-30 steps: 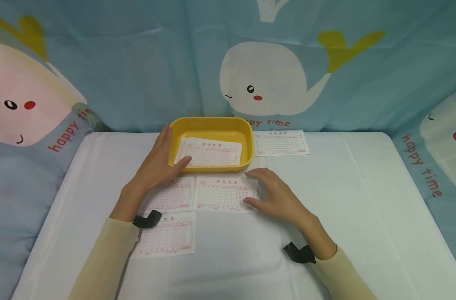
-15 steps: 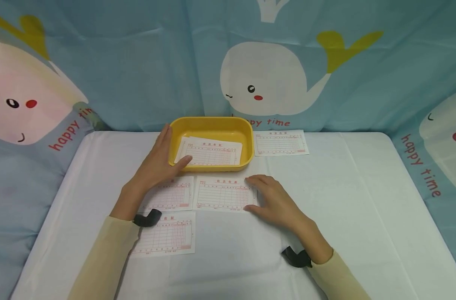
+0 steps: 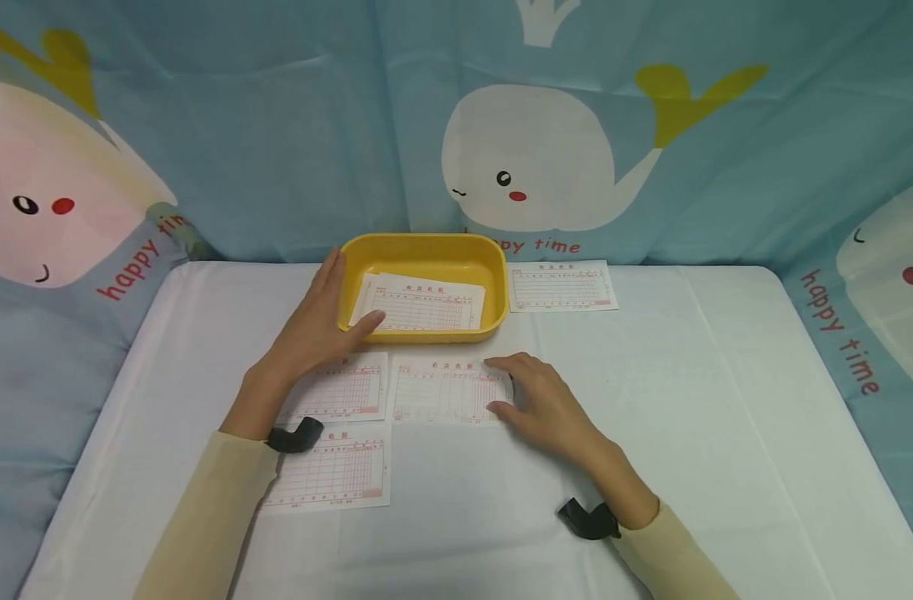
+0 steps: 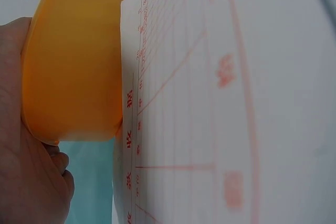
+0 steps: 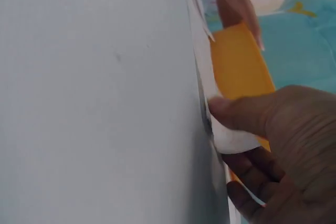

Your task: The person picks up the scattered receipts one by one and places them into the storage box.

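My left hand point(image 3: 306, 325) holds the left end of a yellow plastic tray point(image 3: 424, 337), thumb over the near rim and fingers along the outside wall. Several printed receipt slips point(image 3: 426, 307) lie overlapped inside it. In front of the tray, my right hand point(image 3: 550, 412) pinches the right edge of another receipt slip point(image 3: 437, 396). The right wrist view shows that slip point(image 5: 231, 141) bent up, with the thumb point(image 5: 236, 111) on one side and the fingers on the other. The left wrist view shows the tray wall point(image 4: 79, 66) against the left hand.
One receipt slip point(image 3: 563, 287) lies right of the tray. Two more, an upper slip point(image 3: 351, 392) and a lower slip point(image 3: 340, 475), are partly covered by the left forearm. A white cloth point(image 3: 486, 525) covers the table; a blue whale-print curtain point(image 3: 314, 150) hangs behind.
My right hand has moved slightly down and left, closing on the slip's right edge, and the slip now looks blurred and lifted. The left hand and tray stay put.
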The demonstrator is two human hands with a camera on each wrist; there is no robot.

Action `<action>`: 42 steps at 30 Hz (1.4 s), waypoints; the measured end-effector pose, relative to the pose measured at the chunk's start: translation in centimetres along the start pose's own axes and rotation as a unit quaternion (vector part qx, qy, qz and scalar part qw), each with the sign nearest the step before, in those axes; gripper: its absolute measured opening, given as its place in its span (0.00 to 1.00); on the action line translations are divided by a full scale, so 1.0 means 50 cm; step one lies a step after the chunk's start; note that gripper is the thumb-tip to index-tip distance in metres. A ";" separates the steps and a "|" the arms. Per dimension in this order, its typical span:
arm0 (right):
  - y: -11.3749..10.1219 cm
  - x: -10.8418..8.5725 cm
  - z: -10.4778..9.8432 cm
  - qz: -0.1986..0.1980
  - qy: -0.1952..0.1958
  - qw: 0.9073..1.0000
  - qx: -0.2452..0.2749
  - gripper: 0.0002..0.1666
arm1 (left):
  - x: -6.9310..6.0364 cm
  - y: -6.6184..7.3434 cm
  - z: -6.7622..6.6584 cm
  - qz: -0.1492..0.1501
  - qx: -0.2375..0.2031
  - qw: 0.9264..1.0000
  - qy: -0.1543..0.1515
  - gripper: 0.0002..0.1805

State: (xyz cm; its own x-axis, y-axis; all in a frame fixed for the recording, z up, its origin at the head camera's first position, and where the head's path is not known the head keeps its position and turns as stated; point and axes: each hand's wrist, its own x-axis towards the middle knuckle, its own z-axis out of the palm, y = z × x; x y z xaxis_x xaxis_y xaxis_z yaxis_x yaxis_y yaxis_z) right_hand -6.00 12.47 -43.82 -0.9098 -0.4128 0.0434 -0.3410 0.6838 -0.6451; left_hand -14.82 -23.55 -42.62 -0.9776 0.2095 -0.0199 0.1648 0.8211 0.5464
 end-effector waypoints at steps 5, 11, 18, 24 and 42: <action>-0.005 -0.001 0.004 -0.022 0.018 1.000 0.000 0.25 | 0.000 0.003 -0.001 0.001 0.000 1.000 0.001 0.63; -0.004 0.000 0.005 -0.030 0.019 0.999 0.017 0.19 | 0.000 0.003 -0.001 -0.001 0.001 1.000 -0.001 0.63; -0.001 -0.002 0.000 -0.036 0.019 0.996 0.076 0.13 | -0.001 0.001 -0.001 0.000 0.001 1.000 -0.005 0.63; -0.003 -0.002 -0.010 -0.006 0.013 0.991 0.134 0.07 | -0.004 -0.003 0.001 -0.001 0.000 1.000 -0.007 0.63; 0.008 0.015 -0.068 0.092 0.040 0.963 0.251 0.10 | -0.003 0.000 -0.002 0.002 -0.001 1.000 -0.003 0.63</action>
State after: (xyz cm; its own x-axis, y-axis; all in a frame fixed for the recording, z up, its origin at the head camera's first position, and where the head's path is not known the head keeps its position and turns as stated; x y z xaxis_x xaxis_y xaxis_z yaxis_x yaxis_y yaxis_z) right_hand -7.62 14.48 -41.43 -0.9660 -0.2512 -0.0608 -0.0338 0.3562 -0.9338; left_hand -14.68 -23.66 -42.54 -0.9760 0.2167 -0.0225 0.1692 0.8191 0.5482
